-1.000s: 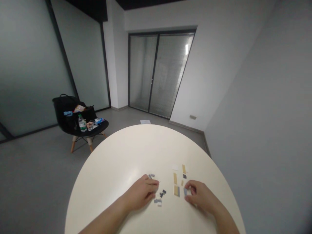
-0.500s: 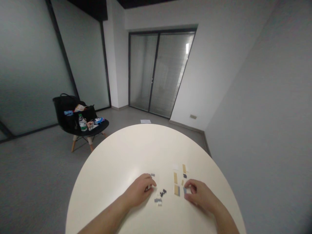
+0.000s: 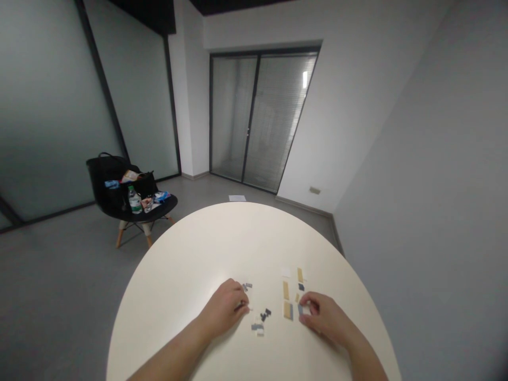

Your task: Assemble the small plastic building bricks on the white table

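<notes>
My left hand (image 3: 227,308) is low over the table, its fingers curled together. A tiny pale bit shows at its fingertips, too small to name. Just beyond it lie small grey pieces (image 3: 248,285). Nearer me are several black pieces (image 3: 265,314) and a grey piece (image 3: 256,327) beside a white one (image 3: 260,333). My right hand (image 3: 326,317) rests on its side, thumb and forefinger on either side of a small grey block (image 3: 300,309) with something white behind it. Left of that hand stands a tan block (image 3: 287,310) with a grey edge.
More tan blocks (image 3: 286,290) and a black piece (image 3: 301,287) lie beyond my right hand on the round white table (image 3: 222,233). A black chair (image 3: 103,185) at the left holds a bag, a bottle (image 3: 134,201) and packets.
My left hand has drawn slightly left, uncovering more of the grey pieces, and its fingers have closed further. My right hand and the block between its fingers stay almost still.
</notes>
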Tool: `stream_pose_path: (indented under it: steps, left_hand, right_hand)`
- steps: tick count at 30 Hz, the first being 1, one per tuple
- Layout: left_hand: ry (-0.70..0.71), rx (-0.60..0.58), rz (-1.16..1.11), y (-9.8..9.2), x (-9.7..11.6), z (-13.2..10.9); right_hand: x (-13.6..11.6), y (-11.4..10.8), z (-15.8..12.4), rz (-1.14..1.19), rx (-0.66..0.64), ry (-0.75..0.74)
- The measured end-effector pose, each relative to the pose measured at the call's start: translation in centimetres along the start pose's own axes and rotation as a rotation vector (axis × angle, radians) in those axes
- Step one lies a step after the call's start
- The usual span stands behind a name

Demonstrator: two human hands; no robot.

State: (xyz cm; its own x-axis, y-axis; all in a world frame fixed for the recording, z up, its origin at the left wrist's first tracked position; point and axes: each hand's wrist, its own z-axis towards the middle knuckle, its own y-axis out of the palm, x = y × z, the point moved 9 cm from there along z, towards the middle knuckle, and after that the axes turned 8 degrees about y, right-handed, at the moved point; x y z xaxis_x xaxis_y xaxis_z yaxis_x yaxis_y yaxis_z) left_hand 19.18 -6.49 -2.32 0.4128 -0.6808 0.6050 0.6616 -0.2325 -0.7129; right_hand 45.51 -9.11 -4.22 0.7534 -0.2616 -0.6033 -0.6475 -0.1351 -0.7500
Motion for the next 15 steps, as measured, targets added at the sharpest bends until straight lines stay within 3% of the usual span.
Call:
stream_pose_path:
  steps: [4,8,11,15]
  left_hand:
    - [-0.018,0.024,-0.056,0.2,-0.6,-0.1]
    - [-0.131,0.067,-0.182,-0.1,-1.9,-0.4]
    - [-0.216,0.137,-0.370,-0.1,-3.0,-0.5]
    - [-0.306,0.256,-0.650,0.2,-4.1,-0.6]
  right_hand:
    - [0.1,-0.5,0.3,0.022,0.035,-0.028]
    - [-0.9,-2.7,0.2,0.044,0.255,-0.102]
    - [-2.9,-3.2,-0.4,0.053,0.384,-0.183]
    - [-7.6,-1.1,-1.7,0.058,0.438,-0.406]
